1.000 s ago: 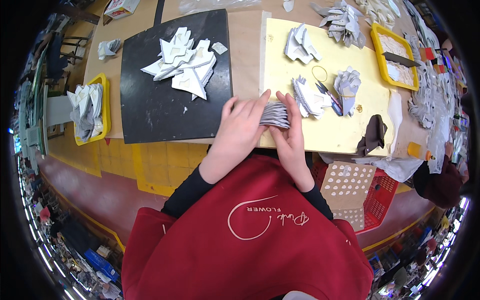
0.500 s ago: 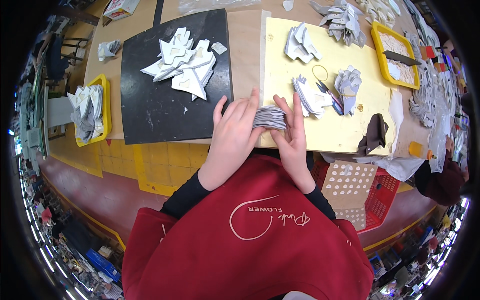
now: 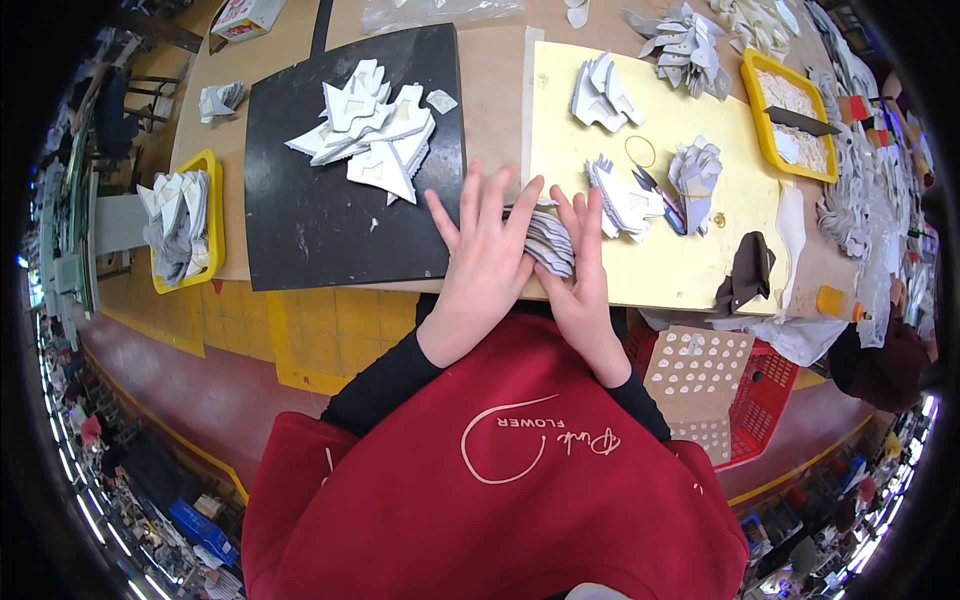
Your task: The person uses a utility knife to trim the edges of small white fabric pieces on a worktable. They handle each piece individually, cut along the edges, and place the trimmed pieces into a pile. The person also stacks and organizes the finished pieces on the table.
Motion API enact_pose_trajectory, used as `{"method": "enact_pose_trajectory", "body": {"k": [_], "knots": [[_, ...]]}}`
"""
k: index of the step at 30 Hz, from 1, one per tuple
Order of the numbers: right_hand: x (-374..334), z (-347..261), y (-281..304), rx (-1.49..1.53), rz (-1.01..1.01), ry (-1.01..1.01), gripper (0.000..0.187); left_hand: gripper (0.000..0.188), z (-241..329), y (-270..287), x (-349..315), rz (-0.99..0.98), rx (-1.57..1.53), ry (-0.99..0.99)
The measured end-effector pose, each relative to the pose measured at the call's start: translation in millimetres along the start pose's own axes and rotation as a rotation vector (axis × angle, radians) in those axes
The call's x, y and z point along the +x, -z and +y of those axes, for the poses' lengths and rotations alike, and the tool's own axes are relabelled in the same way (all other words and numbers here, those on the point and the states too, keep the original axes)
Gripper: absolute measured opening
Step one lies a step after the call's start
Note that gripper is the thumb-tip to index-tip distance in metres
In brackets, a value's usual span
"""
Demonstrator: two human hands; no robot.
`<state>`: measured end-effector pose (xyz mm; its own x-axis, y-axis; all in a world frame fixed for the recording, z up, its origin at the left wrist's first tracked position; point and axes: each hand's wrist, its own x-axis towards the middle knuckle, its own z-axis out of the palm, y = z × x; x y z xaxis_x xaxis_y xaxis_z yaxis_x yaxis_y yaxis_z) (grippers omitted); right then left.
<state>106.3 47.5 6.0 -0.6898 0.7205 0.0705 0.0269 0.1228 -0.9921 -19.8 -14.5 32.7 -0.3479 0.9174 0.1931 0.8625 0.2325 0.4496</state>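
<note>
Between my hands, at the near edge of the work surface, is a stack of thin grey-white cut pieces (image 3: 550, 243), its layers fanned and tilted. My left hand (image 3: 478, 262) grips its left end between thumb and index finger; the other fingers spread out over the black board, their tips blurred. Around the right end are the thumb and fingers of my right hand (image 3: 583, 285), closed on the stack. Part of the stack is hidden by my fingers. Right of my hands lie another white stack (image 3: 622, 203), snips (image 3: 668, 205) and a banded grey bundle (image 3: 697, 178).
White pieces (image 3: 375, 125) are piled on the black board (image 3: 300, 225). The pale yellow board (image 3: 660, 280) carries more stacks, a rubber band (image 3: 640, 151) and a dark scrap (image 3: 745, 270). Yellow trays (image 3: 215, 235) stand at both sides. A red basket (image 3: 765, 395) sits below right.
My left hand has shifted slightly right and its fingers have spread. The stack has gone from nearly level layers to a slanted fan between my hands.
</note>
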Motion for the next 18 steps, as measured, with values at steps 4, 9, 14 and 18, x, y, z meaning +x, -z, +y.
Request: {"method": "enact_pose_trajectory", "body": {"k": [4, 9, 14, 18], "knots": [[-5, 3, -5, 0.099, 0.041, -0.005, 0.092, 0.075, -12, -9, 2, -0.168, -0.319, -0.057], [-6, -3, -8, 0.395, 0.077, -0.108, 0.100, 0.074, -10, -12, 4, -0.091, -0.465, -0.093], [0, -2, 0, 0.406, -0.043, -0.061, 0.096, 0.066, -21, -10, 14, -0.275, -0.478, 0.037], [-1, -3, -8, 0.414, 0.012, -0.048, 0.094, 0.057, -15, -17, 10, -0.141, -0.331, -0.046]]}}
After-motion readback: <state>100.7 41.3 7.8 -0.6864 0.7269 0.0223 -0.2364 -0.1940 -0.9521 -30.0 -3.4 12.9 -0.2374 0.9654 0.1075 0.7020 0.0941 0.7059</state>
